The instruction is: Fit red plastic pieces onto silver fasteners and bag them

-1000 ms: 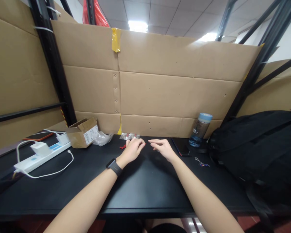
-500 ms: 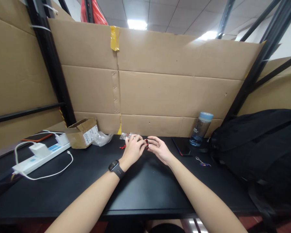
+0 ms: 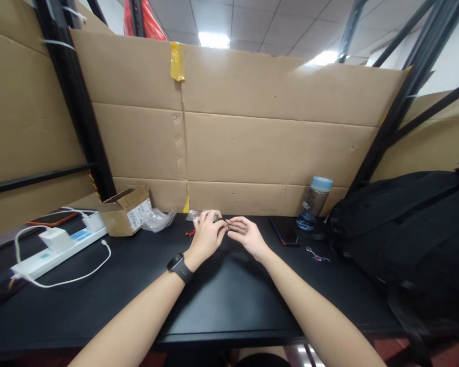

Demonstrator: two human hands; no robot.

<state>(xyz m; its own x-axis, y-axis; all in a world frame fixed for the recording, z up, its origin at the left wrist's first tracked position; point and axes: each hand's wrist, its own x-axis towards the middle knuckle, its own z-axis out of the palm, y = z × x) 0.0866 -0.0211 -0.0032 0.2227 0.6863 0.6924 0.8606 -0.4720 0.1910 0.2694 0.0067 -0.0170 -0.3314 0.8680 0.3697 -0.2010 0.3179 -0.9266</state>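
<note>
Above the black desk, my left hand (image 3: 206, 235) and my right hand (image 3: 249, 237) meet fingertip to fingertip. Pinched between them is a small dark red piece (image 3: 227, 226), now seen as a thin edge and mostly hidden by fingers; its kind cannot be made out. Both hands are closed on it. A dark smartwatch (image 3: 175, 262) sits on my left wrist. Just left of that hand lies a small red stringy item (image 3: 190, 233), partly covered. Behind the same hand, a clear plastic packet (image 3: 193, 215) rests on the desk.
Leftward are a power strip (image 3: 34, 261) with chargers and cable, an open cardboard box (image 3: 117, 216) and crumpled plastic (image 3: 157, 221). To the right are a phone (image 3: 284, 232), a water bottle (image 3: 314, 204), a keychain (image 3: 318, 257) and a black backpack (image 3: 413, 239). Cardboard (image 3: 245, 148) walls the back.
The dark red piece has turned from showing its round outline to a thin edge between my fingers. The whole view has shifted slightly, with things appearing a little further left.
</note>
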